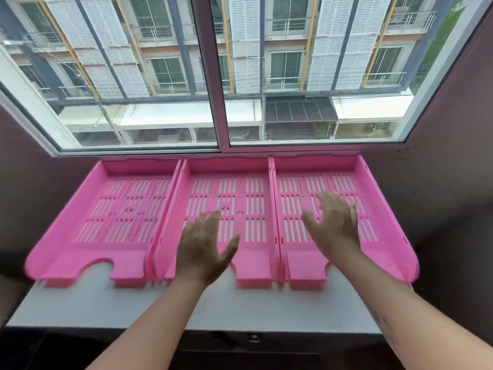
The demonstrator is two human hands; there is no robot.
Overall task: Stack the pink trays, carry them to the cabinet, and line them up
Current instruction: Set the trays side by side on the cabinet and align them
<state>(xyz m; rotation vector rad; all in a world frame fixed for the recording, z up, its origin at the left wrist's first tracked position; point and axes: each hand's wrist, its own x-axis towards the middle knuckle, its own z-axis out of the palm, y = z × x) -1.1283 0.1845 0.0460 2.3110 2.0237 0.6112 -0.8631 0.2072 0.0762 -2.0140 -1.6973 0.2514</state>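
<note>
Three pink slotted trays lie side by side on a white cabinet top (pixel 88 308) under a window. The left tray (pixel 80 252) is untouched. My left hand (pixel 205 249) hovers open over the front of the middle tray (pixel 250 188), fingers spread, holding nothing. My right hand (pixel 333 225) is open above the right tray (pixel 384 236), palm down and fingers apart. Whether either hand touches its tray is unclear. The trays' side walls touch each other, and their notched fronts face me.
A large sliding window (pixel 218 76) stands right behind the trays, its sill at their back edges. Dark walls (pixel 448 182) close in on both sides. A strip of cabinet top lies in front of the trays, and below it is a dark cabinet front (pixel 253 340).
</note>
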